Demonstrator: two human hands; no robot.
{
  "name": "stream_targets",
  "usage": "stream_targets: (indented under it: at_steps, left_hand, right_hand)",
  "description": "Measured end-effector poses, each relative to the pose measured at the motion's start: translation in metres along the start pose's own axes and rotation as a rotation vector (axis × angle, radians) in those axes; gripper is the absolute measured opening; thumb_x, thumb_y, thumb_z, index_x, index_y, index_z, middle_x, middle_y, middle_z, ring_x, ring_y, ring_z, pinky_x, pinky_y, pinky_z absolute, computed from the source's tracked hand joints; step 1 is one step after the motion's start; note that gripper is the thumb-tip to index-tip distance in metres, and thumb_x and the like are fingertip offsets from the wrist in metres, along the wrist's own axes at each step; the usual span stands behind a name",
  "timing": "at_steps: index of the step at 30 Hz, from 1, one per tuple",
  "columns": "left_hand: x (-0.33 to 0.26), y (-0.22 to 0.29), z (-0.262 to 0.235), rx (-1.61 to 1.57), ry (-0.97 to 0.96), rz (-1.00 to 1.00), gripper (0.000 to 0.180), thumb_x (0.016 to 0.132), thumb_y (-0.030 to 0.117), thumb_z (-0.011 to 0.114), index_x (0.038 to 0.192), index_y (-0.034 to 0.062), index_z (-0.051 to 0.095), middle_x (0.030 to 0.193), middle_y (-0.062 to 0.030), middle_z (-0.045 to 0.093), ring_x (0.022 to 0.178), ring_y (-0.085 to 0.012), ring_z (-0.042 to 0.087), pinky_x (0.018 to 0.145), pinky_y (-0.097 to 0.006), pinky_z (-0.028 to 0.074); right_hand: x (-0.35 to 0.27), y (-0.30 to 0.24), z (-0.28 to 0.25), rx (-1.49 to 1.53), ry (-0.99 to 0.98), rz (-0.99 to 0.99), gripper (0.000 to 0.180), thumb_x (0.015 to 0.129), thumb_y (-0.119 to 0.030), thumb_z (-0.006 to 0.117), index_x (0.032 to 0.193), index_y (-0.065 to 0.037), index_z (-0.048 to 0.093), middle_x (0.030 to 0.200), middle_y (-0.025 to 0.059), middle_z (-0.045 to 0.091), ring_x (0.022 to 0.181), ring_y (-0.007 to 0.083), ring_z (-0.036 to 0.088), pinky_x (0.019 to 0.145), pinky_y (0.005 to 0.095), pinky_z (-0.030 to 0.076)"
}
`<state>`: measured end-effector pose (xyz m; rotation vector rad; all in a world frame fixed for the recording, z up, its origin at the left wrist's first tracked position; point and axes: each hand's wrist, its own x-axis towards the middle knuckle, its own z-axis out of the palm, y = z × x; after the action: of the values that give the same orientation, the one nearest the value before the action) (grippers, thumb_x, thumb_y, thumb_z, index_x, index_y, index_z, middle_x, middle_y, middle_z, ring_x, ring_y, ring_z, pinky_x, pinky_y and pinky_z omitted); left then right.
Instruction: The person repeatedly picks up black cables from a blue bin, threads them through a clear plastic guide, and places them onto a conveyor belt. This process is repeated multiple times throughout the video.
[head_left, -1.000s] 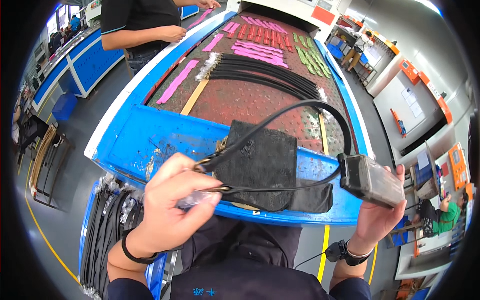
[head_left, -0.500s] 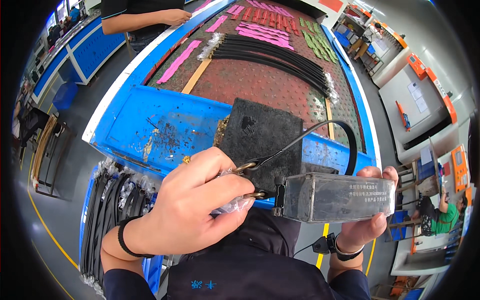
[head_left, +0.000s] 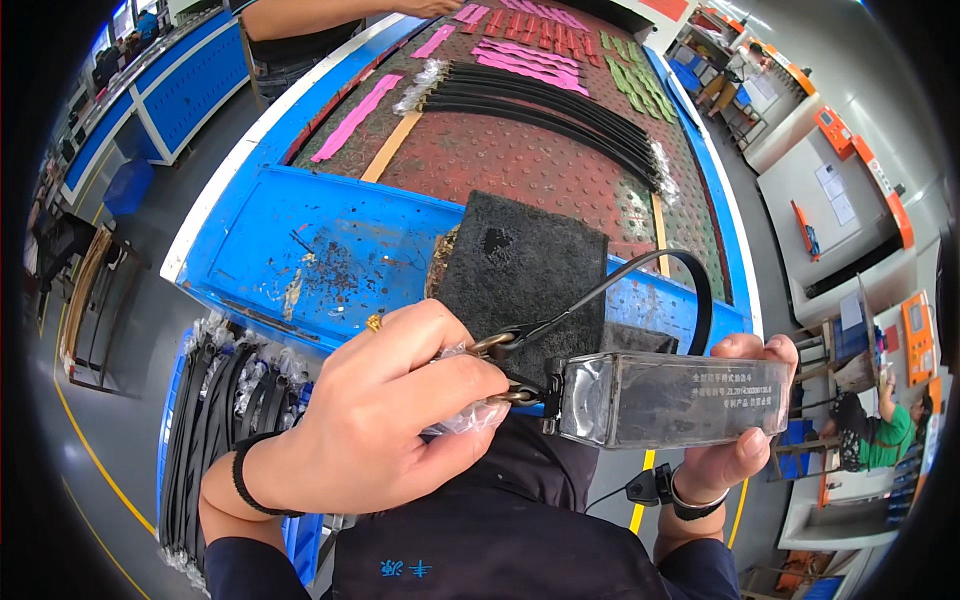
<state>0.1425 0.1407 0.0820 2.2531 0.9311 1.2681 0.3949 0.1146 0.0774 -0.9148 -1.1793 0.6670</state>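
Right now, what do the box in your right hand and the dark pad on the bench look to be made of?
Box: looks like clear glossy plastic, since light glints off its faces and it shows dark inside. Pad: seemingly black foam or felt, matte, rough-textured, with frayed edges and a worn patch. Neither is certain from looks alone.

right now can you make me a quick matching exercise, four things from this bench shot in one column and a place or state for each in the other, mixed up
Things
1. clear rectangular case
2. dark square pad
3. pink strips
4. bundle of black straps

Places or states
a. lying flat on the blue tray
b. hanging off the bench's near left side
c. held in the right hand
d. laid in rows at the far end of the table

The left hand pinches the metal ring on the black cable.

Pairs: 1-c, 2-a, 3-d, 4-b
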Motion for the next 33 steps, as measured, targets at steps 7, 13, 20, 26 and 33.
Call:
stream_targets:
  at_steps: [7, 13, 20, 26, 33]
  left_hand:
    - [-0.001, -0.003, -0.001, 0.016, -0.007, 0.011, 0.020, 0.060, 0.002, 0.070, 0.078, 0.0035, 0.062, 0.072, -0.0086, 0.049, 0.062, -0.0212, 0.050, 0.052, -0.030, 0.037]
    - [-0.002, -0.003, 0.000, 0.016, -0.002, -0.011, 0.019, 0.059, 0.000, 0.068, 0.077, 0.0020, 0.064, 0.070, -0.0096, 0.050, 0.063, -0.0209, 0.049, 0.054, -0.029, 0.036]
    - [-0.003, -0.003, -0.002, 0.056, 0.038, 0.028, 0.023, 0.057, 0.001, 0.069, 0.079, 0.0031, 0.065, 0.072, -0.0094, 0.052, 0.062, -0.0202, 0.050, 0.053, -0.028, 0.037]
    - [-0.005, -0.001, 0.000, 0.133, 0.047, 0.106, 0.028, 0.053, 0.001, 0.071, 0.080, 0.0058, 0.066, 0.075, -0.0079, 0.052, 0.061, -0.0191, 0.049, 0.051, -0.028, 0.037]
    - [-0.006, 0.000, -0.001, 0.193, 0.011, 0.171, 0.033, 0.050, 0.003, 0.072, 0.081, 0.0082, 0.067, 0.076, -0.0055, 0.050, 0.059, -0.0194, 0.048, 0.051, -0.029, 0.036]
  right_hand:
    - [-0.001, -0.001, -0.002, -0.056, 0.018, -0.009, 0.083, 0.056, -0.052, 0.075, 0.114, -0.008, 0.034, 0.094, 0.0169, 0.054, 0.087, 0.0220, 0.054, 0.077, 0.0325, 0.045]
    - [-0.003, 0.000, 0.003, -0.085, 0.020, -0.037, 0.080, 0.058, -0.051, 0.072, 0.115, -0.007, 0.035, 0.094, 0.0150, 0.053, 0.086, 0.0199, 0.052, 0.075, 0.0293, 0.044]
    - [-0.001, 0.003, -0.019, 0.042, 0.031, -0.070, 0.069, 0.066, -0.043, 0.063, 0.118, -0.005, 0.037, 0.102, 0.0129, 0.046, 0.091, 0.0178, 0.050, 0.073, 0.0278, 0.047]
    - [0.001, 0.005, -0.013, 0.111, -0.016, -0.021, 0.068, 0.068, -0.037, 0.063, 0.120, -0.006, 0.032, 0.101, 0.0134, 0.046, 0.080, 0.0178, 0.055, 0.069, 0.0295, 0.051]
    - [0.002, -0.002, 0.002, 0.071, 0.050, 0.078, 0.078, 0.056, -0.045, 0.071, 0.115, -0.007, 0.038, 0.092, 0.0185, 0.055, 0.082, 0.0217, 0.054, 0.073, 0.0309, 0.044]
